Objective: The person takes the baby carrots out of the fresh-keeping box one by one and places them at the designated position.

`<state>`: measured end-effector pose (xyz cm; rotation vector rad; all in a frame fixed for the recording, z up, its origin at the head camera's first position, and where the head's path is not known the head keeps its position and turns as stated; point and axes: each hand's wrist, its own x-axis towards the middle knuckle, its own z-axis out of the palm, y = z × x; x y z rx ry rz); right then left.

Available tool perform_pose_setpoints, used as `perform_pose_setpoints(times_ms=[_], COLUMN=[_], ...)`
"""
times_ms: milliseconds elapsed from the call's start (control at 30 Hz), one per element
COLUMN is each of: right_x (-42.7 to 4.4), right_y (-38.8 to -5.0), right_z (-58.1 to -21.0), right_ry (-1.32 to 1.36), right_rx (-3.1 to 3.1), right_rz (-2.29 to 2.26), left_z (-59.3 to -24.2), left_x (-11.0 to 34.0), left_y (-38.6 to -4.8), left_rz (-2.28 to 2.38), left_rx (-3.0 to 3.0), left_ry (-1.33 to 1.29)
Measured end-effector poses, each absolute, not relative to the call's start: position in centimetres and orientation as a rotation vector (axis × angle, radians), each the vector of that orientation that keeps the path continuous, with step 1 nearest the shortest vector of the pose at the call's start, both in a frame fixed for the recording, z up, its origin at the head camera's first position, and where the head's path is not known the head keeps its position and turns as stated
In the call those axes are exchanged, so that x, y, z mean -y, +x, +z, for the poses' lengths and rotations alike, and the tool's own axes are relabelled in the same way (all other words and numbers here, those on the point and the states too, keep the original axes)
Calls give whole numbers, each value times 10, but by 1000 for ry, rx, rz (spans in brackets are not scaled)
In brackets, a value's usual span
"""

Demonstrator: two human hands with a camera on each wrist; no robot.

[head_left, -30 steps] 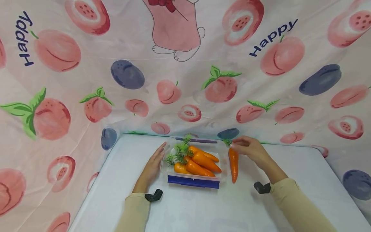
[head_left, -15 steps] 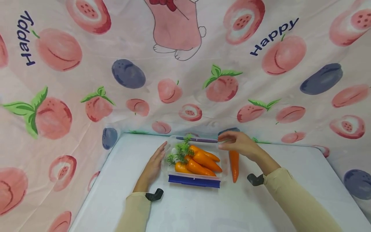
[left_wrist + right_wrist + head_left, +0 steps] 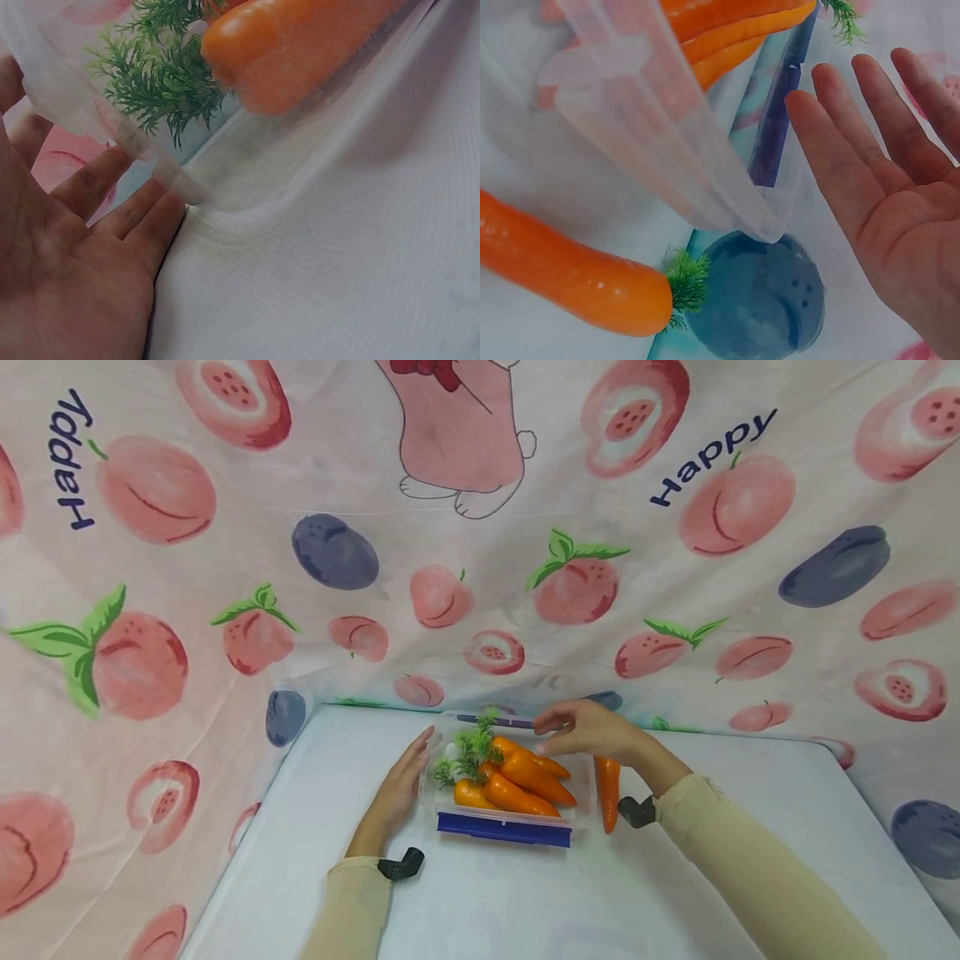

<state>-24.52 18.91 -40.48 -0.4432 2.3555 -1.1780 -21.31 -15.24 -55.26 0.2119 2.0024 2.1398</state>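
A clear plastic box (image 3: 582, 791) holds several orange carrots (image 3: 525, 783) with green leafy tops pointing left. Against its left wall rests my left hand (image 3: 397, 789); the left wrist view shows the extended fingers touching the wall near a bottom corner. My right hand (image 3: 596, 732) hovers over the right rear of the box with nothing in it. Its fingers look straight and spread in the right wrist view. One loose carrot (image 3: 608, 793) lies on the table just right of the box, its top hidden behind the right hand in the head view.
A blue latch flap (image 3: 504, 829) hangs along the box's front, and a darker one (image 3: 506, 722) is at the back. The white table (image 3: 480, 902) meets a fruit-printed cloth (image 3: 420, 643) behind and at the sides. Black camera mounts sit on both wrists.
My right hand has moved left, from the loose carrot's leafy end to above the box's right rear. The left hand and the box have stayed in place.
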Motion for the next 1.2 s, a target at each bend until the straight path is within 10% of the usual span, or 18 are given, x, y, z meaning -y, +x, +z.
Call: perform_pose_setpoints(times_ms=[1200], right_x=[-145], right_y=[-257], right_z=[-416], right_ry=[-284], right_rx=[-2255], right_rz=[-953], left_z=[-552], left_x=[152], left_y=[-211], left_rz=[2125], left_rx=[-2028], left_ry=[258])
